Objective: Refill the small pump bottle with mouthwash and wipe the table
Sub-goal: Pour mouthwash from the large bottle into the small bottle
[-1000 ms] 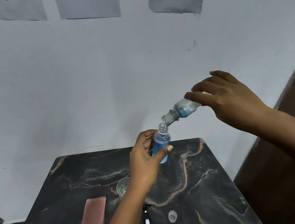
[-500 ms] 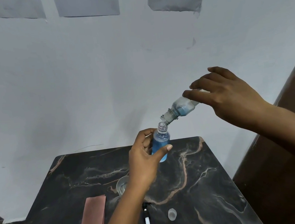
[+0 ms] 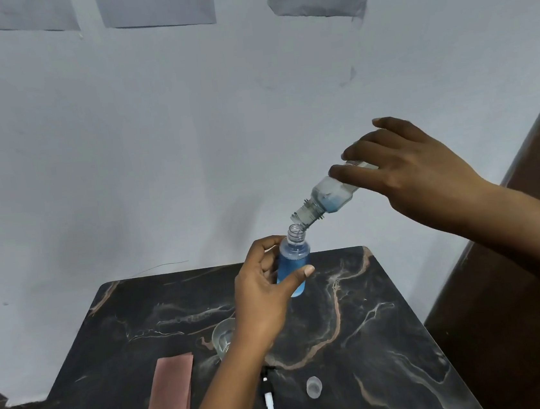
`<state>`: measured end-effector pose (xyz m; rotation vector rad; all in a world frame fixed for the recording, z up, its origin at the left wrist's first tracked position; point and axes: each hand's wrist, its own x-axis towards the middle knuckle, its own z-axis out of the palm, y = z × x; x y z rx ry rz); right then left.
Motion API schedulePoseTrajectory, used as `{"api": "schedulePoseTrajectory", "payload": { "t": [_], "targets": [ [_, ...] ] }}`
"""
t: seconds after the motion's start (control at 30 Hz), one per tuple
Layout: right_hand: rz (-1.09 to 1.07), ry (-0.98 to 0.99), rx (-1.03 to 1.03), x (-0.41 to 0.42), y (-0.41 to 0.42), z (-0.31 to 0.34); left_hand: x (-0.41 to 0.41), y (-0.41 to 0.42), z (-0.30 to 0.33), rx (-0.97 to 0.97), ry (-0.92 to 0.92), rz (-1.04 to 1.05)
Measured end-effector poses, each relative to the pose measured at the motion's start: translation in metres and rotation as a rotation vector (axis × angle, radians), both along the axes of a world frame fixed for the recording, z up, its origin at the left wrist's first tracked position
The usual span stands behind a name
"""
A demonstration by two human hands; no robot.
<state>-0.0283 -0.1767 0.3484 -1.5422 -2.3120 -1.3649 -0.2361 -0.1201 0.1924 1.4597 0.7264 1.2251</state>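
My left hand (image 3: 266, 302) grips the small bottle (image 3: 293, 262) upright above the table's far edge. It has no cap and is nearly full of blue liquid. My right hand (image 3: 416, 174) holds the clear mouthwash bottle (image 3: 327, 199) tilted mouth-down, its neck just over the small bottle's opening. A little blue liquid remains near its shoulder. The pump head (image 3: 267, 393) with its white tube lies on the table under my left forearm. A folded pinkish cloth (image 3: 170, 392) lies flat at the table's left front.
The dark marbled table (image 3: 360, 328) stands against a white wall. A small clear glass (image 3: 223, 339) sits partly hidden behind my left wrist. A clear round cap (image 3: 314, 385) lies near the table's front middle. A brown wooden panel (image 3: 526, 309) runs along the right.
Both hands and the two bottles kept their pose, the mouthwash bottle still tilted over the small one. The view shifted slightly, nothing else moved.
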Motion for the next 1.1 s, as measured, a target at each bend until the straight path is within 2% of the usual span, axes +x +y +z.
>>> {"api": "schedulePoseTrajectory", "payload": {
  "t": [1.1],
  "targets": [
    [0.04, -0.112, -0.049, -0.006, -0.008, 0.02, 0.006, -0.009, 0.001, 0.007, -0.038, -0.006]
  ]
}}
